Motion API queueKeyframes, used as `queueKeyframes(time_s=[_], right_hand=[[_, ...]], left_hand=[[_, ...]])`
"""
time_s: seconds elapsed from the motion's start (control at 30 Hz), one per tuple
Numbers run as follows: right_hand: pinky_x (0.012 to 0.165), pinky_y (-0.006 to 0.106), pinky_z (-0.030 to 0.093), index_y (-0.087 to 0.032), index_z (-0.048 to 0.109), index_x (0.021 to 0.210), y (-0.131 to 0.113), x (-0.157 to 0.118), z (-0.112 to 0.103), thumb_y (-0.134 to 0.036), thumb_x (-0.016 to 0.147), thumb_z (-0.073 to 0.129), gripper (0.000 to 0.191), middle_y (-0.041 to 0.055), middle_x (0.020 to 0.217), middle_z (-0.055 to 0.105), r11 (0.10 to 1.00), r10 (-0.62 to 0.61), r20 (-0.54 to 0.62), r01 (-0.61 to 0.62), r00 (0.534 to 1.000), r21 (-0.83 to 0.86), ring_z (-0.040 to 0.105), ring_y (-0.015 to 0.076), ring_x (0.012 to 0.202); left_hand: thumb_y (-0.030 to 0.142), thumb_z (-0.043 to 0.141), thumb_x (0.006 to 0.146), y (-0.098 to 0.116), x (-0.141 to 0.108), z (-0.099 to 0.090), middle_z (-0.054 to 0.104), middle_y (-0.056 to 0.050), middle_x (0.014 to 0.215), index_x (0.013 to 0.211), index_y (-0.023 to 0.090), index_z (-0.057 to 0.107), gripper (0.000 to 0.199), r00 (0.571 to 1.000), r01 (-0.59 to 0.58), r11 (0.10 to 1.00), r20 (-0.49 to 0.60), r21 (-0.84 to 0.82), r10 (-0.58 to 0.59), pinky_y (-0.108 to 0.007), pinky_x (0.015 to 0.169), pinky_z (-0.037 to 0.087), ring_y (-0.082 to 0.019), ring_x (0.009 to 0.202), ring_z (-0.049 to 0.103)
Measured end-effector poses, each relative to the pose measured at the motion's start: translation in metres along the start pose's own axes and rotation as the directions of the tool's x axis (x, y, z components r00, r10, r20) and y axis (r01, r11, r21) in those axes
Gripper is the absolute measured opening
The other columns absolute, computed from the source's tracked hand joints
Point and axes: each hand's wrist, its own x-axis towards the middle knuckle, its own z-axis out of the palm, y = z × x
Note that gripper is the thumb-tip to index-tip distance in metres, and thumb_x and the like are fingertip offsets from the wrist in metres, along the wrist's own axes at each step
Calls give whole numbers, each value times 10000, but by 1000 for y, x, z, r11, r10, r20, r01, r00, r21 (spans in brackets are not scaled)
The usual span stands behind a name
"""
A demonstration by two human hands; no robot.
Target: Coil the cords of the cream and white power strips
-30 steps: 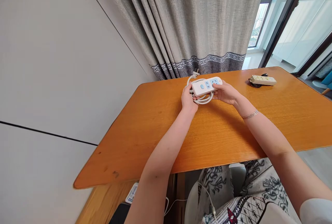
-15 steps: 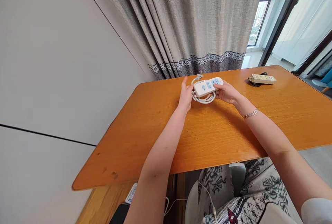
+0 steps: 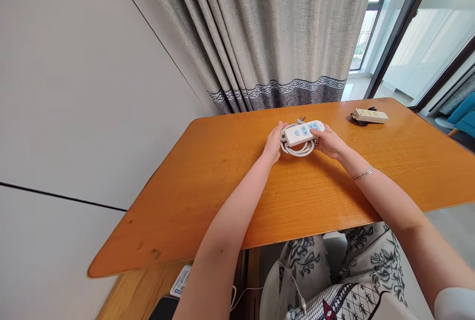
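Note:
A white power strip [image 3: 292,136] with blue sockets is held over the far middle of the table, its right end tilted up. Its white cord [image 3: 297,153] is wound in loops under and around it, and the plug [image 3: 301,120] pokes out behind. My left hand [image 3: 273,144] closes round the coil at the strip's left end; some of its fingers are hidden. My right hand [image 3: 329,143] grips the right end, thumb on the socket face and fingers underneath. A second, cream power strip [image 3: 371,115] with a black cord lies toward the back right.
The orange-brown wooden table [image 3: 222,186] reaches to a grey curtain [image 3: 289,38] at the back and a pale panel wall [image 3: 74,87] on the left. A white cable [image 3: 295,285] hangs near my lap, below the table's front edge.
Both hands and the white power strip have shifted slightly right over the table. My left hand's raised thumb has come down against the coiled cord. The view has shifted a little too.

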Motion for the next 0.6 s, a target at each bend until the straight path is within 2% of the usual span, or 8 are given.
queueKeyframes(time_s=[0.07, 0.17, 0.23, 0.3, 0.4, 0.5, 0.6], right_hand=[[643, 396, 664, -261, 504, 1023, 5, -4, -6, -188, 774, 773, 374, 9, 963, 722, 998, -20, -82, 25, 996, 59, 698, 178, 745], [664, 391, 665, -254, 511, 1026, 10, -4, -10, -189, 788, 724, 326, 19, 977, 730, 985, -55, -194, 86, 980, 153, 717, 196, 804], [700, 380, 662, -260, 504, 1033, 14, -3, -10, -190, 784, 718, 336, 6, 999, 731, 972, -87, -248, 137, 965, 190, 720, 188, 838], [751, 387, 661, -272, 489, 1032, 20, -3, -7, -210, 779, 731, 355, -7, 1030, 729, 965, -124, -255, 176, 959, 195, 722, 180, 876], [801, 420, 657, -284, 468, 1031, 31, -7, 2, -263, 779, 755, 383, -6, 1093, 722, 961, -170, -221, 211, 960, 181, 723, 187, 940], [822, 425, 655, -286, 445, 1026, 39, -14, 11, -274, 783, 758, 396, 1, 1125, 710, 956, -172, -221, 217, 960, 196, 721, 185, 957], [825, 426, 657, -287, 423, 1023, 44, -19, 16, -259, 791, 748, 400, -2, 1118, 699, 958, -142, -239, 194, 961, 211, 717, 175, 929]], left_hand=[[471, 557, 982, -5, -7, 9, 760, -71, 892, 972, 171, 711, 337, 995, 94, 987, 26, -130, -91, -296, 822, 541, -198, 875, 719], [460, 486, 1016, -11, -21, 25, 760, -75, 897, 1007, 191, 717, 355, 971, 219, 949, 143, -228, -189, -330, 827, 552, -203, 823, 717], [457, 448, 1033, -15, -30, 34, 744, -76, 850, 969, 187, 716, 386, 963, 261, 925, 146, -277, -228, -335, 835, 550, -197, 803, 712], [441, 400, 1056, -18, -35, 41, 690, -49, 740, 886, 179, 691, 427, 969, 242, 902, 54, -358, -239, -309, 817, 541, -165, 725, 683], [410, 379, 1072, -19, -38, 44, 560, 18, 600, 804, 178, 637, 439, 974, 143, 887, -98, -438, -205, -260, 750, 518, -112, 576, 587], [402, 405, 1069, -18, -38, 43, 459, 57, 534, 761, 179, 588, 423, 961, 88, 902, -203, -423, -189, -225, 642, 470, -89, 493, 497], [394, 418, 1068, -18, -39, 42, 423, 73, 516, 724, 183, 540, 421, 946, 72, 911, -261, -406, -191, -197, 550, 405, -66, 442, 428]])
